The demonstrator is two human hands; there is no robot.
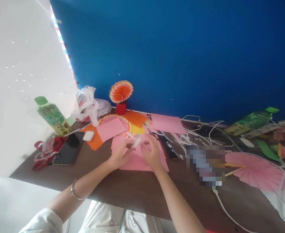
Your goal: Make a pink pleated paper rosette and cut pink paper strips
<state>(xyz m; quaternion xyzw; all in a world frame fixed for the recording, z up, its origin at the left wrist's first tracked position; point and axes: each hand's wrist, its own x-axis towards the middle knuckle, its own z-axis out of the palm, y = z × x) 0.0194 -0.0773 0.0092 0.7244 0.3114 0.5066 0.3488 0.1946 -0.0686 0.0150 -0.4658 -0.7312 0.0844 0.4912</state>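
Observation:
My left hand (121,154) is closed on a roll of clear tape (137,141), its ring tilted between my hands. On the roll's other side is my right hand (152,152), its fingers curled in close to the tape; whatever they pinch is too small to make out. Both hands are over a stack of pink paper sheets (135,164). Just behind them lies a pleated pink paper fan (108,118) with a yellow-orange edge, partly covered by a pink sheet (110,129). Orange paper (135,118) and yellow paper (136,129) lie around it.
Left are a phone (68,149), a white case (88,136), red-handled scissors (39,145), a green-capped bottle (52,116) and a plastic bag (91,105). A paper flower (121,92) stands in a red pot (120,108). Right are a utility knife (168,146), white cables (193,137) and a pink fan (259,170).

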